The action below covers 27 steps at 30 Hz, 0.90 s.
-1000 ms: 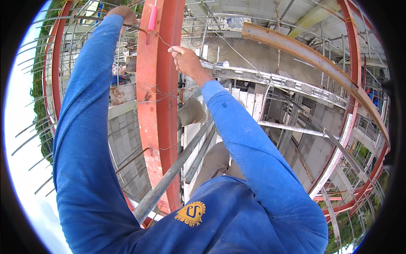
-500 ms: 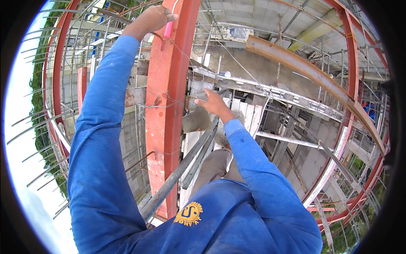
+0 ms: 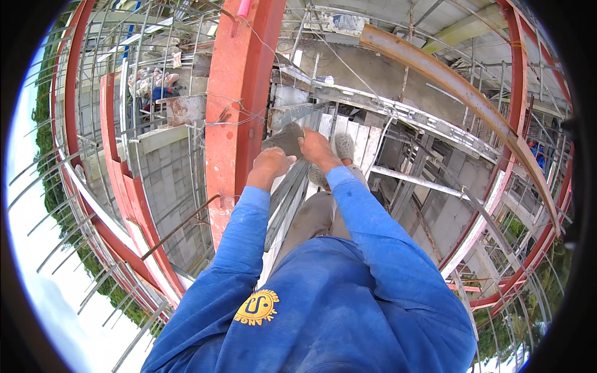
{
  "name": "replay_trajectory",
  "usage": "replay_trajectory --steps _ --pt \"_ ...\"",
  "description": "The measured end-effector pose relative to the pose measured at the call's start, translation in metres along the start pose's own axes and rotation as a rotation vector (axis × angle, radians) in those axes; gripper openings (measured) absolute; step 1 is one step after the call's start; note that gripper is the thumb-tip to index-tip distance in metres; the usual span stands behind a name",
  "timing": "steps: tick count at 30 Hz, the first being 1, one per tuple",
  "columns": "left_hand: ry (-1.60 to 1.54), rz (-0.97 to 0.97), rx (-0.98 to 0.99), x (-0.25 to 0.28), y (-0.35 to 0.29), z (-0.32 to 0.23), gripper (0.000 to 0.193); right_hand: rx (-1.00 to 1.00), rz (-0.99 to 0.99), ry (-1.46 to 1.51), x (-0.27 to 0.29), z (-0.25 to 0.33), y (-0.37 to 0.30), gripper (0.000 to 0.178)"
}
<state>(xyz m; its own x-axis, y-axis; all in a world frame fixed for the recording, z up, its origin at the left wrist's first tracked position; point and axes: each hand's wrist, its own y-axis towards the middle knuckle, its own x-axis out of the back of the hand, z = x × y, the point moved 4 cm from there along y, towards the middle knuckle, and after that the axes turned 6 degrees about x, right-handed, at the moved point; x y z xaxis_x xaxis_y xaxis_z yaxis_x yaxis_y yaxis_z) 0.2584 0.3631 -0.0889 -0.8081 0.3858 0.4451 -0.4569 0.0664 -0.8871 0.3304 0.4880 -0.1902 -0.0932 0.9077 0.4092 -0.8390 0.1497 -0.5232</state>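
A grey, cement-coloured piece (image 3: 284, 139) with a curved edge lies in front of me, just right of a red steel beam (image 3: 239, 81). My right hand (image 3: 318, 151) is closed at its right edge, thumb and fingers pinching it. At its lower left edge my left hand (image 3: 271, 166) is curled with the thumb toward the right; the fingertips are hidden. What kind of thing the grey piece is, I cannot make out. Thin tie wire (image 3: 239, 112) wraps the red beam beside it. Grey metal lengths (image 3: 287, 193) run below my hands.
A pink tube (image 3: 244, 7) hangs at the beam's top. A rebar rod (image 3: 180, 227) juts out left of the beam. My shoes (image 3: 344, 146) stand among white boards (image 3: 357, 133). A rusty curved-looking steel beam (image 3: 448, 93) crosses at right, over scaffold poles and a drop.
My left hand has come down from the top of the red beam to the grey piece. The right hand, fingers spread before, has closed on the piece's edge. The view has shifted.
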Motion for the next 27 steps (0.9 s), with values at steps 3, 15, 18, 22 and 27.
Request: replay_trajectory --steps 3,15,18,22,27 --pt "-0.117 -0.07 -0.026 -0.067 -0.002 0.002 0.071 0.005 -0.045 -0.002 0.0 0.002 -0.005 0.038" --pt "-0.05 -0.224 -0.108 -0.087 -0.007 -0.006 0.073 0.048 -0.103 0.075 -0.02 -0.019 -0.023 0.038" --pt "-0.139 -0.319 -0.139 -0.086 -0.011 -0.004 0.062 0.054 -0.104 0.052 -0.021 -0.018 -0.025 0.037" --pt "-0.331 -0.812 -0.308 -0.076 -0.048 -0.006 0.036 0.092 -0.173 0.035 -0.025 -0.02 -0.021 0.037" --pt "-0.954 -0.583 -0.157 -0.108 -0.112 0.023 0.038 0.037 -0.148 0.019 -0.022 -0.015 -0.025 0.04"
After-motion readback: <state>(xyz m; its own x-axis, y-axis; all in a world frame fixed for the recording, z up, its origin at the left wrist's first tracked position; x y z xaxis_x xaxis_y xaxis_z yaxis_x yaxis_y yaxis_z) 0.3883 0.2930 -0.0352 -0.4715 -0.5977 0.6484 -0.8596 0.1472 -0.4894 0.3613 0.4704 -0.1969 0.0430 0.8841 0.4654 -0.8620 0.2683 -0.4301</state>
